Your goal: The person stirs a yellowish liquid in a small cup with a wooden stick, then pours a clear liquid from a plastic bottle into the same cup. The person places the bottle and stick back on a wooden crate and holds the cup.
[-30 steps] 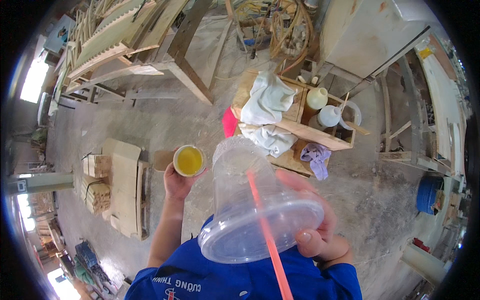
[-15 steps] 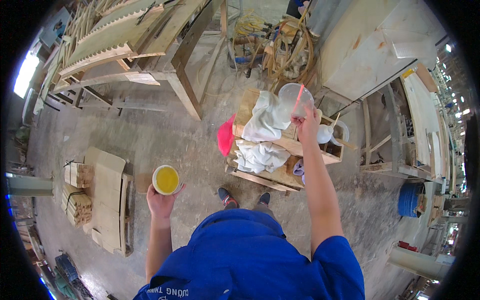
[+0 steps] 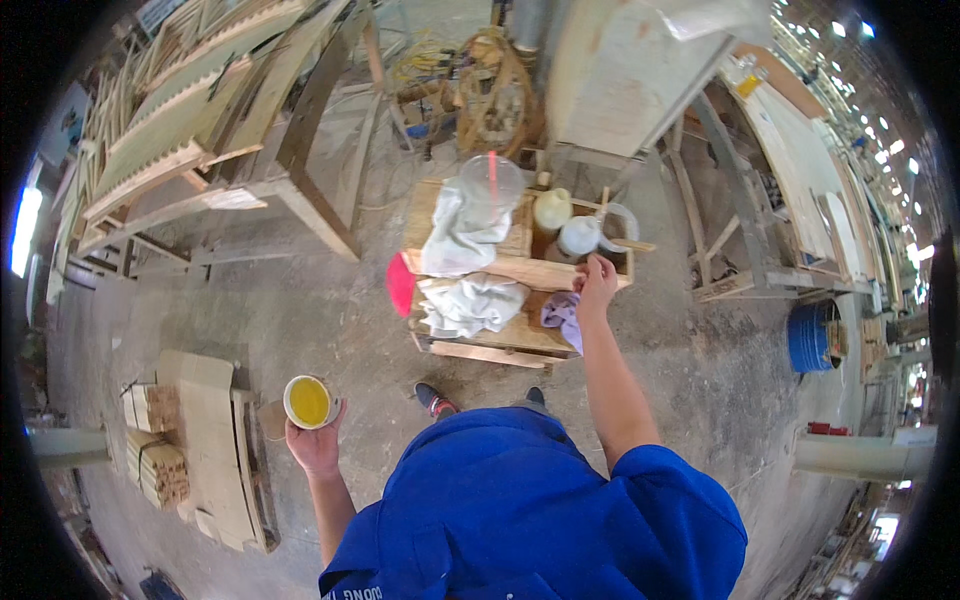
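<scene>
My left hand (image 3: 317,447) is closed around a white cup (image 3: 290,401) of yellow liquid (image 3: 309,401), held out over the floor on the left. My right hand (image 3: 597,286) is at the front board of a wooden box, fingers loosely bent, thumb apart, with nothing visible in them. Just beyond it stand a white plastic bottle (image 3: 579,237), a yellowish bottle (image 3: 552,211) and a clear tub (image 3: 622,226) with a stick. A clear plastic cup with a pink straw (image 3: 491,187) rests by a white cloth (image 3: 458,237) on the box (image 3: 520,240).
Another white cloth (image 3: 472,304), a purple cloth (image 3: 563,318) and a red item (image 3: 400,284) lie around the box. At left are cardboard (image 3: 205,430) and bundled wood strips (image 3: 158,470). Wooden workbenches (image 3: 315,215) stand beyond, and a blue drum (image 3: 812,338) is at right.
My right hand has let go of the clear cup with the straw, which now rests on the box, and has moved nearer to me. The view has shifted; my left hand still holds its cup.
</scene>
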Motion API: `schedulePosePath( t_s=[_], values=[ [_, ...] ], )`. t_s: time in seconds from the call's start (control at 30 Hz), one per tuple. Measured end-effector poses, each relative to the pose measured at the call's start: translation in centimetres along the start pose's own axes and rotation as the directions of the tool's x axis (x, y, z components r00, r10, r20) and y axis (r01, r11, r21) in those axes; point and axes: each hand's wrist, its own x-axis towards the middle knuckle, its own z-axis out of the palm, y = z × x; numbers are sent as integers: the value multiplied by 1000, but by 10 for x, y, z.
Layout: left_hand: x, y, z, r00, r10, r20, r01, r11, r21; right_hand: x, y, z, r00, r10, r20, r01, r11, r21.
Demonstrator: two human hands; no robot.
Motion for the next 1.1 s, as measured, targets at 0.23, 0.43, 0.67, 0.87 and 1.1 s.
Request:
schedulePosePath(
  t_s=[0.23, 0.43, 0.67, 0.87, 1.1],
  values=[
    [-10, -99, 30, 992, -91, 93, 86, 995, 56, 73, -60, -86, 899, -408, -157, 235, 754, -613],
    [-68, -172, 69, 997, -75, -13, 76, 987, 143, 95, -121, -78, 903, -313, 294, 419, 493, -763],
    [-123, -228, 69, 995, -62, -81, 74, 984, 162, 81, -145, -158, 880, -255, 401, 436, 770, -467],
    [-125, -239, 75, 986, -126, -105, 138, 983, 118, 81, -185, -209, 881, -304, 362, 432, 830, -353],
    [-128, -238, 105, 992, -92, -91, 113, 958, 265, 80, -274, -308, 890, -442, 113, 435, 896, 84]
  ],
)
